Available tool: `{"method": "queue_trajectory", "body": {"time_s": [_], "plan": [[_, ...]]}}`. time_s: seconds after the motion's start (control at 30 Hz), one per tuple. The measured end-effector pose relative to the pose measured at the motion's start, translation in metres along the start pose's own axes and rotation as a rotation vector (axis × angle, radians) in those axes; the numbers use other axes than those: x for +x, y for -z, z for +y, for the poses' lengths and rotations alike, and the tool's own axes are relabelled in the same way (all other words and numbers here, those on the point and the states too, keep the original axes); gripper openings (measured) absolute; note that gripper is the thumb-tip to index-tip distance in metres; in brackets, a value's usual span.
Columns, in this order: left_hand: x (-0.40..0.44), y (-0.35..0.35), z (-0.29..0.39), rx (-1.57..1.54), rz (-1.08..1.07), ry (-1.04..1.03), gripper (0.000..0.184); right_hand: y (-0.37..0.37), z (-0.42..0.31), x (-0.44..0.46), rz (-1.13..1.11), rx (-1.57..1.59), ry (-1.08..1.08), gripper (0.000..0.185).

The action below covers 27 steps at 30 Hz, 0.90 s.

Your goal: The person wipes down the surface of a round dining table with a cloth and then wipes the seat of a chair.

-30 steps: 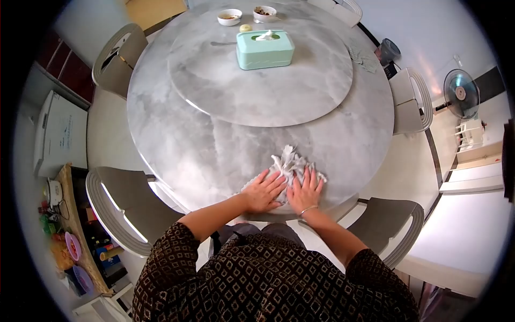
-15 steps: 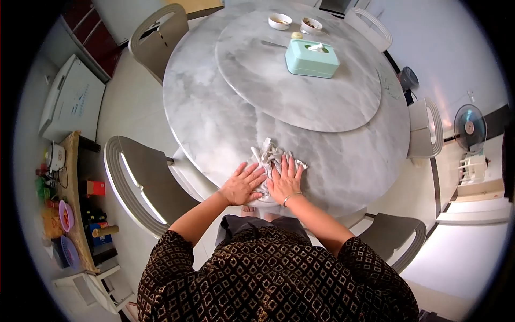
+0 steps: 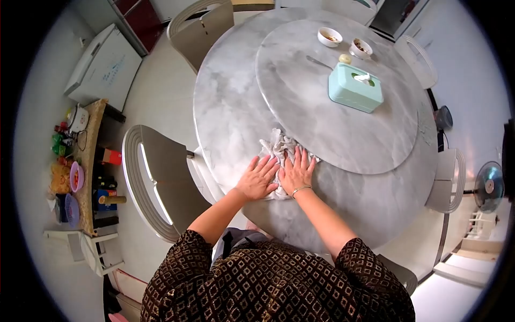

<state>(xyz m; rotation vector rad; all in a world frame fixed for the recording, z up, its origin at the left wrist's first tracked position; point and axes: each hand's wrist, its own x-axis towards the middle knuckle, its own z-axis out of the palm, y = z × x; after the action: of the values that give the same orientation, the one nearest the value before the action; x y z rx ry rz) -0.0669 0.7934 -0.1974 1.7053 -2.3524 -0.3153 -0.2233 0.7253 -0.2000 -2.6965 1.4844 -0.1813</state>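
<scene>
A crumpled whitish cloth [image 3: 279, 144] lies on the near part of the round grey marble table [image 3: 225, 107]. My left hand [image 3: 258, 178] presses flat on the cloth's left side, its fingers spread. Beside it, my right hand [image 3: 297, 173] rests flat on the cloth's right side with fingers stretched forward; a bracelet circles that wrist. Neither hand is closed around the cloth. Part of the cloth is hidden beneath both palms. Just beyond the cloth is the edge of the raised turntable [image 3: 300, 107].
On the turntable stand a mint tissue box [image 3: 354, 91], two white bowls [image 3: 329, 37] with food remains, a small round pale item [image 3: 345, 59] and a utensil [image 3: 319, 62]. Chairs [image 3: 169, 182] surround the table. A cluttered shelf [image 3: 92, 161] is at left, a fan [image 3: 489, 187] at right.
Both hands and the cloth have moved slightly farther onto the table, nearer the turntable's edge. My view has turned left, shifting the surroundings to the right.
</scene>
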Motion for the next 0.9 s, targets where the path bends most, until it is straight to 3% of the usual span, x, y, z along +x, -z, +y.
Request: {"method": "queue_trajectory", "body": {"time_s": [0.23,0.5,0.7,0.9], "plan": [[0.004,0.007,-0.016,-0.081,0.000,0.157,0.057,0.006,-0.014,0.023,-0.107,-0.011,-0.063,0.053],[0.036,0.032,-0.116,-0.004,0.016,0.240,0.052,-0.010,-0.064,0.118,-0.146,0.021,-0.146,0.062],[0.073,0.059,-0.198,0.025,0.087,0.330,0.050,-0.016,-0.107,0.205,-0.091,0.084,-0.335,0.062],[0.104,0.064,-0.254,0.060,0.180,0.422,0.048,-0.042,-0.117,0.287,-0.055,-0.003,-0.195,0.064]]}}
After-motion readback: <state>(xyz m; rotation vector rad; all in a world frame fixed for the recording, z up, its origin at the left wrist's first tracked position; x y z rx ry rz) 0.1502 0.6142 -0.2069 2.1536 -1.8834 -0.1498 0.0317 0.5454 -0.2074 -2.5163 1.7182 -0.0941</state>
